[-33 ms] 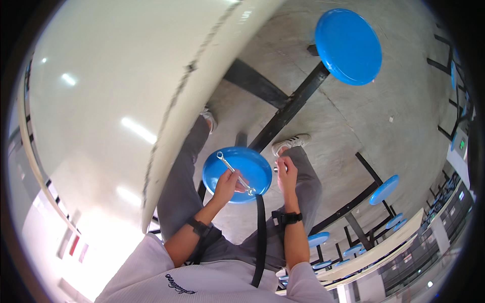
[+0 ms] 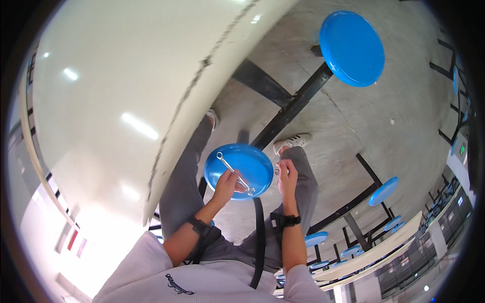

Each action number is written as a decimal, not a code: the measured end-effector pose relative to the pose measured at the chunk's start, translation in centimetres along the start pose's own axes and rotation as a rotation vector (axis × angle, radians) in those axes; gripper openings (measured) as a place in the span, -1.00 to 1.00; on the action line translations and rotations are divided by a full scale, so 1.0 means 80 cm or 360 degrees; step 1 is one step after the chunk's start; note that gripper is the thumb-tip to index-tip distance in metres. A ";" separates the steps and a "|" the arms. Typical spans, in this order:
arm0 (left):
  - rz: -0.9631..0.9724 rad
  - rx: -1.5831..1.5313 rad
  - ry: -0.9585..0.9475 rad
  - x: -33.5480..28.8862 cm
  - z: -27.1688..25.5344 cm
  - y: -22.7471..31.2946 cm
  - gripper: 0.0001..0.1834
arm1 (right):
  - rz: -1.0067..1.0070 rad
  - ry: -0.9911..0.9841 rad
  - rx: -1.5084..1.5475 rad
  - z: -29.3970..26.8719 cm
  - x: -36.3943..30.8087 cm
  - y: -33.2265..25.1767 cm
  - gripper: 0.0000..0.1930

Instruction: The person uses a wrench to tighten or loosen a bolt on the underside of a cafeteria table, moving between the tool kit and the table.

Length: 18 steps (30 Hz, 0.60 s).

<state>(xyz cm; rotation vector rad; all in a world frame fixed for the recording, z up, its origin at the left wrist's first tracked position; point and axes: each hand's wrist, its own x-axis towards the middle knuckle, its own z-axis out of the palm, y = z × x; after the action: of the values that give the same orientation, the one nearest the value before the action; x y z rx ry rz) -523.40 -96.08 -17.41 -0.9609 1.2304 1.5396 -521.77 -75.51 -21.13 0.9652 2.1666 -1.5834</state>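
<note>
My left hand [image 2: 227,188] is closed round the middle of a silver combination wrench [image 2: 227,163]. Its ring end points up and away, and its open jaw shows below my fingers. Underneath lies the round blue stool seat [image 2: 252,160] between my knees. To the right of that seat, my right hand [image 2: 287,177] is held with the fingers curled together. A small silver metal end pokes out on its left side; the rest is hidden in the fingers, so its kind cannot be made out.
A cream tabletop [image 2: 111,91] with a chipped edge fills the left. Black steel bars [image 2: 298,101] run from the near seat to another blue stool seat [image 2: 352,48]. More stools [image 2: 383,191] stand to the right. A black strap [image 2: 259,232] hangs before me.
The view has shifted slightly, with the table edge and far stool a little further right. Both hands keep their hold, and the wrench stays over the seat.
</note>
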 end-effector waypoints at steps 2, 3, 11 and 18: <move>-0.0013 -0.0095 0.0082 -0.024 -0.004 -0.014 -0.77 | -0.0001 0.0000 0.0203 -0.002 -0.030 -0.023 -0.78; 0.0026 -0.0132 0.0108 -0.030 -0.012 -0.024 -0.77 | 0.0281 -0.0022 0.0510 -0.002 -0.043 -0.055 -0.78; 0.0699 -0.0374 0.0295 -0.083 0.023 -0.063 -0.77 | 0.0172 -0.0419 0.0230 -0.035 -0.049 -0.165 -0.78; 0.0814 -0.0410 0.0582 -0.155 0.080 -0.060 -0.83 | 0.0023 -0.0596 -0.0374 -0.151 -0.003 -0.160 -0.76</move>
<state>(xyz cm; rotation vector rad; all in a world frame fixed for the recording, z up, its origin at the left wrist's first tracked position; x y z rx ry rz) -515.50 -91.62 -5.73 -1.1935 1.6554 2.0183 -528.21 -66.63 -7.35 0.5594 2.0159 -1.3369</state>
